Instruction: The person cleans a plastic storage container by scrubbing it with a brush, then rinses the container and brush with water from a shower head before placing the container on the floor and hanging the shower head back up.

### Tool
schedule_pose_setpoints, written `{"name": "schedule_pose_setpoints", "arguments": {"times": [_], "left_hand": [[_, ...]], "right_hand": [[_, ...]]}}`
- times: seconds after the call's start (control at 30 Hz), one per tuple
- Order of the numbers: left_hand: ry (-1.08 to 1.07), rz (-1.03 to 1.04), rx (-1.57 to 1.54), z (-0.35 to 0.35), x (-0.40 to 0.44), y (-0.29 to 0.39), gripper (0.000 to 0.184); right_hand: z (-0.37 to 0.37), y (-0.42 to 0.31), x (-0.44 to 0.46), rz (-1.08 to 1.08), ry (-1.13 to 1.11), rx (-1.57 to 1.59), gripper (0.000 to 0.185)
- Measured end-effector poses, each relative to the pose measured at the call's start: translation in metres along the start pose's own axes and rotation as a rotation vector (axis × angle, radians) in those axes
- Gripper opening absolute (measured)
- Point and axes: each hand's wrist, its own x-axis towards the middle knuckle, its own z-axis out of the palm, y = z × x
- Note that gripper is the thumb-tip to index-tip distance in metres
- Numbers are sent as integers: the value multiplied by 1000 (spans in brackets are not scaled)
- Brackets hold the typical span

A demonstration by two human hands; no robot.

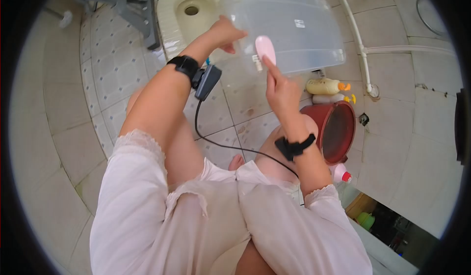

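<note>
A large clear plastic box [299, 44] lies tilted at the top centre. My left hand [225, 34] is at its left edge, fingers bent around the edge; the grip is partly blurred. In my right hand [283, 91] is a pink brush [265, 49], with the index finger stretched along it. The brush lies against the near left part of the box; its underside is hidden. Black straps circle both wrists, and a dark device [209, 82] with a cable sits by the left one.
A squat toilet [189, 22] lies behind my left hand. A grey-headed tool [142, 19] stands at the upper left. On the right are bottles [323, 86], a red bucket [338, 132], a pink bottle [339, 173] and white wall pipes [360, 44]. The cable crosses above my legs.
</note>
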Motion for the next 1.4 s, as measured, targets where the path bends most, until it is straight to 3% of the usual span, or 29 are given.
{"name": "schedule_pose_setpoints", "arguments": {"times": [0.07,0.17,0.2,0.3,0.33,0.4,0.5,0.57,0.6,0.67,0.77,0.9,0.97,1.07,1.17,1.23,1.4], "left_hand": [[21,-33,-22,-10,1,-8,95],[8,6,-96,10,4,10,97],[-3,-5,-61,4,2,9,104],[11,-13,-50,8,6,7,103],[-9,-24,-45,5,-1,12,103],[-10,-16,-31,-1,-5,15,103],[-20,-13,-28,3,-7,19,101],[-17,-11,-18,4,-11,21,100],[-31,-10,-30,2,-13,23,100],[-40,-8,-40,3,-16,23,99],[2,-8,-42,9,-11,19,94],[13,-44,-8,5,-8,23,100],[-11,-79,26,9,-10,22,99],[-45,-10,-38,6,-13,22,95],[-3,-20,-41,5,-14,24,95],[-28,-8,-48,7,-12,22,97],[30,-26,-10,9,-8,17,86]], "right_hand": [[-1,-4,-15,41,-5,101,44],[-35,93,-8,203,-86,-324,41],[-40,123,3,259,-19,-252,41],[-48,192,33,347,67,-238,42],[-48,197,35,373,69,-266,43],[-15,166,11,171,112,-124,45],[-24,105,-13,-78,24,-285,47],[-21,125,-3,112,-110,-258,49],[-20,167,8,214,29,-279,48],[-44,247,34,390,59,-348,47],[-42,266,47,293,163,-347,43],[-17,173,9,128,189,-186,41],[-38,142,-8,152,9,-131,41],[-61,215,28,419,39,-377,40],[-75,267,69,408,69,-343,40],[-76,278,78,550,192,-358,40],[-53,224,43,568,103,-262,39]]}}
